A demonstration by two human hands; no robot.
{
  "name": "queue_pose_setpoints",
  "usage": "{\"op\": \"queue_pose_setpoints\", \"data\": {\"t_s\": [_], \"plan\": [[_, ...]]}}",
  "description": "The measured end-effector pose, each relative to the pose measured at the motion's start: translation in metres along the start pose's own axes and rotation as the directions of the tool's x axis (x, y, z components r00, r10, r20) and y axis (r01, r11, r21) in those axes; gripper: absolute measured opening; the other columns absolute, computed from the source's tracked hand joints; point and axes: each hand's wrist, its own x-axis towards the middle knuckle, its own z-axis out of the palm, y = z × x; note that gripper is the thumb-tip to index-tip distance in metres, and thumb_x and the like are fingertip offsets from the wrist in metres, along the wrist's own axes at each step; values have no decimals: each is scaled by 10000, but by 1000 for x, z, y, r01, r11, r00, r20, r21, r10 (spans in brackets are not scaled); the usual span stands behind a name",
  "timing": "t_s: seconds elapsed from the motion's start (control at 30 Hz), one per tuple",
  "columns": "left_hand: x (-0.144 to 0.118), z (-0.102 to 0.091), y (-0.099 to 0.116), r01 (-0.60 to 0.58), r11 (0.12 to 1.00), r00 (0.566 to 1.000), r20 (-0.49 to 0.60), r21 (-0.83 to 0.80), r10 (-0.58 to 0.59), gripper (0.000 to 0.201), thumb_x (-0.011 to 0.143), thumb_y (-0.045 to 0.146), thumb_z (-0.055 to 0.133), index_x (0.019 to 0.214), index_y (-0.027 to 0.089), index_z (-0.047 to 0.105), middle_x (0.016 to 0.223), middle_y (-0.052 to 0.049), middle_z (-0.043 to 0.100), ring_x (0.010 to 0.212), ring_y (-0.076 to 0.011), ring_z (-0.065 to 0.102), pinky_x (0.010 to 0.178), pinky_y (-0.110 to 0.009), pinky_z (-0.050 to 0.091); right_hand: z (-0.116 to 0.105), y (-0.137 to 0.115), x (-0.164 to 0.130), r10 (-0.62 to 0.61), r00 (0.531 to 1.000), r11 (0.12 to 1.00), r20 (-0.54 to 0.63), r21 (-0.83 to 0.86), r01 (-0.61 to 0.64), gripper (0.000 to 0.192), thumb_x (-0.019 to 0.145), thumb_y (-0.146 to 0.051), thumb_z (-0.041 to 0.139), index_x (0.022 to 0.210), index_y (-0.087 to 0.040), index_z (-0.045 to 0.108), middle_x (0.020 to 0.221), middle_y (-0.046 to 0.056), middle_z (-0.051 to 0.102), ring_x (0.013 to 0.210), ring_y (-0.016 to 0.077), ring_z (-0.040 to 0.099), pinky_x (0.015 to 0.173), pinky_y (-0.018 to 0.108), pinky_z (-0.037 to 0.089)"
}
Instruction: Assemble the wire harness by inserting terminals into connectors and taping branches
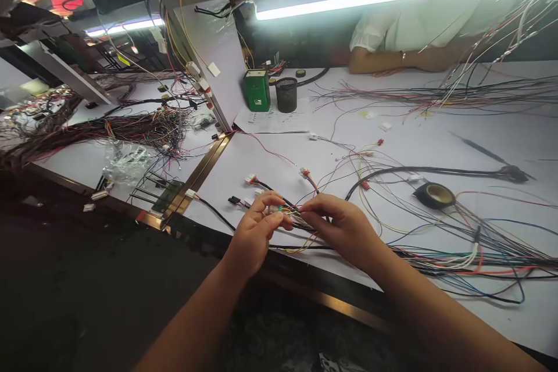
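My left hand (257, 232) and my right hand (337, 224) meet over the front of the white table, fingertips a little apart. Between them runs a small bunch of thin wires (290, 209), dark, yellow and white, with a teal bit near my left fingertips. Both hands pinch these wires between thumb and fingers. Just beyond lie a white connector on a black cable (250, 179), a white and orange connector (305, 173) and a black connector (233, 200). Another white connector (190, 193) pokes out at the left on a black sleeve.
A roll of black tape (436, 195) lies at right among loose wires (457, 261). Behind stand a green box (257, 91) and a black mesh cup (286, 95). A metal rack with prongs (168, 196) sits at the left edge. Across the table rests another person's arm (405, 61).
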Motion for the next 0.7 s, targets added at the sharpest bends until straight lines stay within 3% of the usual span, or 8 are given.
{"op": "queue_pose_setpoints", "data": {"t_s": [0.13, 0.23, 0.37, 0.7], "plan": [[-2, -2, -7, 154, 958, 983, -65, -240, -174, 247, 826, 208, 642, 1072, 192, 624, 858, -15, 647, 805, -110, 628, 826, -261, 496, 4, -3, -2, -13, 1000, 1000, -27, -5, 13, 117, 868, -278, 587, 926, -261, 687, 819, 3, 666, 750, 131, 608, 678, 265, 485], [-2, -4, -11, 167, 925, 968, -121, -341, -220, 270, 791, 163, 683, 1057, 187, 641, 932, -14, 661, 825, -86, 625, 763, -192, 503, 9, -7, -3, 21, 998, 999, -67, -23, -23, 113, 867, -295, 586, 907, -251, 682, 799, 4, 673, 721, 133, 606, 637, 260, 476], [-3, -5, -17, 196, 864, 957, -103, -464, -272, 191, 793, 129, 678, 980, 165, 663, 994, -28, 675, 878, -80, 633, 815, -174, 506, 15, -8, -6, 13, 997, 994, -75, -109, -21, 127, 875, -298, 566, 889, -238, 677, 775, 11, 675, 695, 137, 606, 631, 266, 476], [-5, -3, -27, 176, 827, 945, -142, -534, -293, 170, 762, 155, 718, 919, 157, 653, 851, -4, 674, 773, -74, 646, 799, -177, 521, 16, -11, -7, -62, 997, 973, -49, -226, 50, 127, 865, -234, 525, 817, -231, 642, 805, 26, 615, 681, 132, 563, 613, 264, 453]]}}
